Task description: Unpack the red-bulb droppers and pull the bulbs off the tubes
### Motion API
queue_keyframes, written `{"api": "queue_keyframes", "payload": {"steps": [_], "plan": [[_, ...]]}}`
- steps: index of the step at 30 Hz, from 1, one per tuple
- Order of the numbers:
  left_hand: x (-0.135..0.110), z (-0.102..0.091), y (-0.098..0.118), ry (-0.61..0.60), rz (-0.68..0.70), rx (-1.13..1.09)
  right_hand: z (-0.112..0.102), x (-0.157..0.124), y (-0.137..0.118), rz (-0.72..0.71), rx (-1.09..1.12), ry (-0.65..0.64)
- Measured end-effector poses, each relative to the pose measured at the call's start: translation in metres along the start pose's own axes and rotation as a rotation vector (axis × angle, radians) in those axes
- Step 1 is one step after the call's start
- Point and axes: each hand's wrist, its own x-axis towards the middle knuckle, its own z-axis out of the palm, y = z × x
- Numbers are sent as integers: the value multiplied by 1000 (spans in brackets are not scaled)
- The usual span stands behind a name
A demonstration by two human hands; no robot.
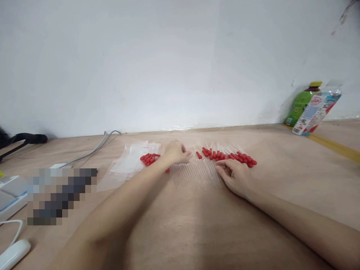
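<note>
A row of thin clear glass tubes [194,174] lies side by side on the wooden table. My left hand [176,152] is over the far left end of this row, its fingers bent together; whatever they pinch is too small to make out. At the row's right end, my right hand [234,174] has thumb and forefinger drawn together beside the last tubes. Any object in that pinch cannot be made out. Beyond it spreads a pile of red rubber bulbs [239,156] with pale thin stems. More red bulbs [147,159] sit left of my left hand.
Clear plastic bags [128,157] lie under and beside the left bulbs. A grey cable [97,148], a pixelated dark object [64,195] and a white power strip [14,200] are at left. A green bottle [299,105] and a labelled clear bottle [316,110] stand back right.
</note>
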Motion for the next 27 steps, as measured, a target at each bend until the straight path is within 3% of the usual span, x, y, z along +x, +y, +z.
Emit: {"api": "queue_keyframes", "payload": {"steps": [6, 10, 13, 19, 21, 24, 27], "plan": [[23, 24, 43, -136, -154, -37, -3, 1, -1, 14, 0, 33], [33, 26, 44, -207, -179, -72, -4, 1, -1, -17, -9, 40], [29, 17, 35, -162, -153, -77, -4, 1, -1, -29, 3, 41], [-23, -2, 6, 87, 91, -60, -2, -1, -1, -100, 73, 134], [-48, 1, -7, 125, 199, -59, -1, -2, -3, -144, 59, 179], [-79, 13, -27, 295, 475, -51, -2, -4, -7, -281, 13, 203], [-94, 24, -39, 407, 594, -120, -5, -6, -10, -427, -71, 160]]}}
